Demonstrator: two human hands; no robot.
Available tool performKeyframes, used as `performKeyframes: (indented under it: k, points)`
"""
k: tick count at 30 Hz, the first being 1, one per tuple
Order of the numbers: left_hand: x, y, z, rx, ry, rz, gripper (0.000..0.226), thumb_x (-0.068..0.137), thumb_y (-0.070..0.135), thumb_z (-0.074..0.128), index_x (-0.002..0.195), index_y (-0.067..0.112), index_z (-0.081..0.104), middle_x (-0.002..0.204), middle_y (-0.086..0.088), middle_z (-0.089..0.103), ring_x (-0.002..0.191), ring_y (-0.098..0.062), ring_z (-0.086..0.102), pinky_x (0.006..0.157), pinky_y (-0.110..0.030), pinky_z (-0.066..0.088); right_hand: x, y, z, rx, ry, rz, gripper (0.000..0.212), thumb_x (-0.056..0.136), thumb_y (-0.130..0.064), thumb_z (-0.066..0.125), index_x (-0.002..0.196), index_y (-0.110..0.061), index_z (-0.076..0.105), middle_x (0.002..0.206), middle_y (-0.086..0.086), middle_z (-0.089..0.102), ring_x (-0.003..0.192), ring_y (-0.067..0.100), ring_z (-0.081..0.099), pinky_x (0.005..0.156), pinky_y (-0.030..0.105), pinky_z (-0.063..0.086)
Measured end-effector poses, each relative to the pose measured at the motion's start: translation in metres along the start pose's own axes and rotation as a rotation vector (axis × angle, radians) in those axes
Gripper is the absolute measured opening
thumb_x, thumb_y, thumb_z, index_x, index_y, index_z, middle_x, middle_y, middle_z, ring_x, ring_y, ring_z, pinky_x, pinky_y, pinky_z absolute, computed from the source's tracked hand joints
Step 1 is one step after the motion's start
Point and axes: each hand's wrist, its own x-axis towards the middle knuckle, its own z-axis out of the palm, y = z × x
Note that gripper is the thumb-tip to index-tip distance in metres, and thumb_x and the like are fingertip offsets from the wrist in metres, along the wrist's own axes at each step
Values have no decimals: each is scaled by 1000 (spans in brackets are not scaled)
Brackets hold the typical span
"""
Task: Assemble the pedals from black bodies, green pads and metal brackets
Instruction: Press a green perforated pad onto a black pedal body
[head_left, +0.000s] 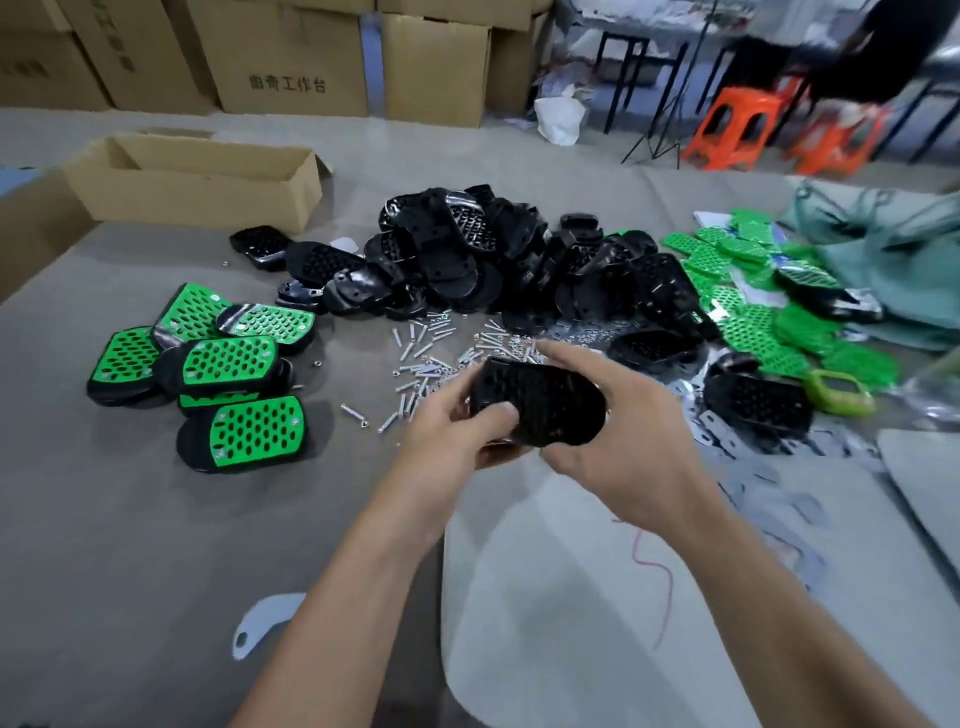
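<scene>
Both hands grip one black pedal body (540, 402) just in front of the scattered bolts (431, 358): the left hand (457, 426) pinches its near end, the right hand (618, 441) cups its far side. Blur suggests motion; a loose grip could drop it into the bolts.

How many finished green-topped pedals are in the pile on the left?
6: one pedal far left, two at the back, one central, one in front, one mostly buried between those. Others may be hidden.
</scene>
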Motion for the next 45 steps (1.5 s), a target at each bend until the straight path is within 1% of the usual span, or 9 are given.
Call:
performKeyframes:
  k: [4, 9, 14, 17, 23, 26, 31, 37, 45]
  points:
    - [-3, -2, 24, -244, -115, -112, 31, 90, -5, 57, 112, 8, 74, 110, -13, 77, 96, -27, 77, 73, -33, 62, -22, 13, -20, 103, 89, -16, 86, 58, -10, 81, 135, -42, 60, 120, -36, 64, 114, -13, 58, 95, 5, 41]
    - [3, -12, 47, -331, -166, -223, 40, 75, 3, 63, 114, -3, 69, 110, -22, 75, 92, -33, 76, 82, -45, 63, -34, 40, -41, 435, 19, 83, 88, 59, 9, 84, 135, -30, 63, 132, -14, 67, 131, 6, 56, 109, 46, 47]
    - [21, -21, 83, 268, 4, -190, 13, 94, 15, 65, 91, 11, 77, 89, -16, 78, 68, -25, 73, 60, -35, 63, -45, 61, -46, 204, 153, 168, 77, 58, -1, 82, 125, -36, 68, 115, -26, 69, 110, -6, 62, 93, 17, 49]
    - [41, -23, 103, 636, 211, -105, 49, 87, 56, 60, 65, 14, 71, 54, 2, 66, 44, -17, 64, 41, -25, 45, -47, 62, -41, 203, 226, 172, 76, 57, -8, 79, 125, -39, 67, 115, -29, 68, 110, -7, 61, 90, 11, 46]
    - [65, -30, 129, -183, 78, -379, 40, 102, 48, 56, 82, 14, 63, 57, -2, 59, 36, -13, 47, 30, -18, 28, -30, 81, -61, 869, 103, 202, 76, 62, 17, 77, 131, -13, 65, 132, 6, 67, 126, 25, 62, 103, 46, 53]
    - [73, -45, 131, 53, 205, -354, 39, 99, 49, 61, 80, 15, 67, 63, -2, 62, 42, -13, 52, 35, -21, 34, -13, 93, -87, 727, -19, 275, 59, 75, 1, 80, 129, -17, 68, 128, 0, 70, 124, 15, 63, 103, 36, 53]
    - [94, -45, 120, 226, 420, -207, 40, 93, 49, 63, 73, 15, 64, 53, 6, 58, 41, -15, 53, 36, -21, 37, 60, 140, -133, 92, 299, 453, 39, 91, -28, 69, 130, -23, 70, 126, -5, 71, 110, 8, 66, 105, 33, 48]
    - [105, -43, 115, 226, 368, -202, 40, 97, 47, 61, 78, 12, 64, 51, 4, 58, 40, -17, 52, 36, -25, 36, 139, 207, -134, -586, -187, 602, 54, 96, -6, 43, 149, 2, 40, 162, 20, 31, 136, 36, 47, 111, 44, 41]
    - [113, -47, 105, 254, 307, -206, 47, 95, 54, 60, 76, 11, 67, 52, 3, 56, 41, -18, 48, 36, -26, 35, 145, 224, -106, -606, 9, 510, 57, 87, -4, 54, 143, -8, 49, 119, 22, 61, 111, 41, 59, 80, 43, 50]
